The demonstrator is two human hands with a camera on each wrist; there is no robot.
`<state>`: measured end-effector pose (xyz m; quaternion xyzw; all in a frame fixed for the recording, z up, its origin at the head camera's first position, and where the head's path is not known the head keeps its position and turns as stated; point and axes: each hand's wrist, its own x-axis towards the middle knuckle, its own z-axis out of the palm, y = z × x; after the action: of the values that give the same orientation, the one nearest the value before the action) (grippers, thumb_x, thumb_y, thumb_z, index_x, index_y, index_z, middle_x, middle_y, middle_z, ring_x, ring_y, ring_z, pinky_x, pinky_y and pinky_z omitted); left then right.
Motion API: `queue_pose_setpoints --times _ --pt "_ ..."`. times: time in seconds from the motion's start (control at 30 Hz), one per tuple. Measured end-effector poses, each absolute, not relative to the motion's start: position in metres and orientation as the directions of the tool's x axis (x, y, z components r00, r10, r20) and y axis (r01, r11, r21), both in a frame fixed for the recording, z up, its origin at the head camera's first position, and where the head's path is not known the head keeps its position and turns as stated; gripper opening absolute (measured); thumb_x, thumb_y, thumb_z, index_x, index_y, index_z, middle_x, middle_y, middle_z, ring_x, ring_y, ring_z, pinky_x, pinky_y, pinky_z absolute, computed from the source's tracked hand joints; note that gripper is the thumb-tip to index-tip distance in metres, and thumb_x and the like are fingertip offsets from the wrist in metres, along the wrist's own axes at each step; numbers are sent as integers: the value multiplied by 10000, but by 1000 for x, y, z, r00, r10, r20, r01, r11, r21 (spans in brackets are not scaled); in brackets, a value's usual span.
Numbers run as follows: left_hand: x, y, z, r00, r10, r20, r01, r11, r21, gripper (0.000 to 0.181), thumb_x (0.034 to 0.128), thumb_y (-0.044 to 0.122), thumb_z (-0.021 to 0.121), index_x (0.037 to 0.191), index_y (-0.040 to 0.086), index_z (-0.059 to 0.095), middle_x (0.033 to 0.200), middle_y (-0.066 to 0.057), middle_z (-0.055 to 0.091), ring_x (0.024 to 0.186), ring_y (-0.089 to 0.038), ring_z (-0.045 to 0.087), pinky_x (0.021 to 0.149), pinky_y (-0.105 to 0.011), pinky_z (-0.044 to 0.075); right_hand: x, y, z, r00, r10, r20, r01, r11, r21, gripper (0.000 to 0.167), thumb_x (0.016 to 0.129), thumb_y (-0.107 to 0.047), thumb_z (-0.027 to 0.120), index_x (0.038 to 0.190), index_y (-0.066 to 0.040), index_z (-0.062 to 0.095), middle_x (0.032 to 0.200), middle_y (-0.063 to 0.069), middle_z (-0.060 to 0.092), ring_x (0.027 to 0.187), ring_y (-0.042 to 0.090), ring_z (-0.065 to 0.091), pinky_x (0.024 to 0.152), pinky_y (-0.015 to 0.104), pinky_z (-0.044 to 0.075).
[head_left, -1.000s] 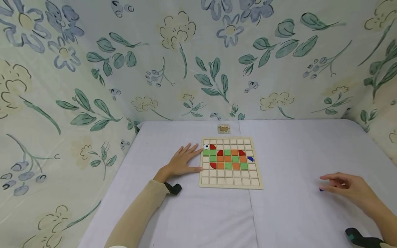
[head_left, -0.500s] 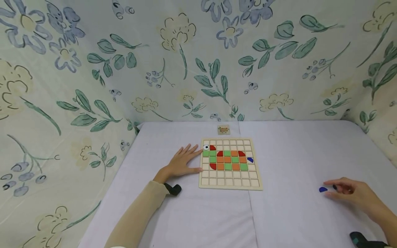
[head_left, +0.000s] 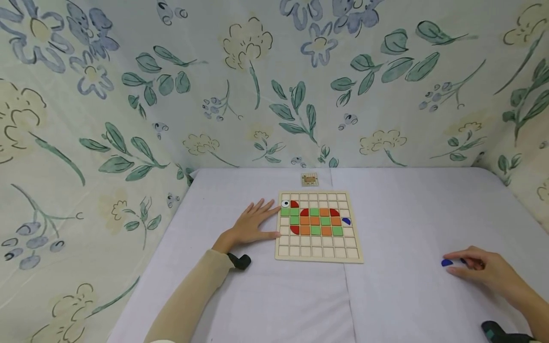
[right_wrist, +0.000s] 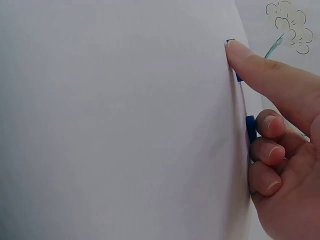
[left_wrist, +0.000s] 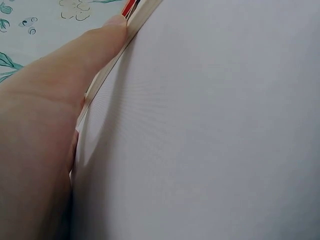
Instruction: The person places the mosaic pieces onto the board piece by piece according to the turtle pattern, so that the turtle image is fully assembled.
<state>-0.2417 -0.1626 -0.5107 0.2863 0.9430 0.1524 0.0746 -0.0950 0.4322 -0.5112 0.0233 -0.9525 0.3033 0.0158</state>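
My left hand [head_left: 250, 223] lies with fingers spread at the left edge of a wooden grid board [head_left: 317, 254]. Its thumb [left_wrist: 95, 47] touches the board's edge in the left wrist view. The board bears green, orange and red tiles, an eye tile [head_left: 285, 204] and a blue tile [head_left: 346, 221]. To the right, my right hand [head_left: 489, 268] pinches a blue rounded tile [head_left: 447, 262] on the cloth between thumb and index finger. A second blue piece [right_wrist: 251, 128] stands beside the curled fingers in the right wrist view. There the index finger is hidden.
A small picture card [head_left: 310, 179] lies behind the board. White cloth [head_left: 399, 214] covers the table. Floral fabric [head_left: 274, 85] hangs behind it and along the sides.
My right hand has shifted slightly down and right, then back left around the blue tile, which came into clear view. The left hand and the board stay still.
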Motion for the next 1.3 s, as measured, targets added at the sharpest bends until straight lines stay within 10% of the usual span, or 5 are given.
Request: queue_pose_setpoints --times 1.3 --pt "-239 -160 -505 -829 555 -68 507 797 329 910 856 770 513 1599 336 217 1668 16 94 1526 -264 -25 1203 -485 -38 -91 387 -482 -988 -28 151 -119 765 -633 166 895 -126 763 993 2 724 706 -31 472 630 79 401 479 261 334"
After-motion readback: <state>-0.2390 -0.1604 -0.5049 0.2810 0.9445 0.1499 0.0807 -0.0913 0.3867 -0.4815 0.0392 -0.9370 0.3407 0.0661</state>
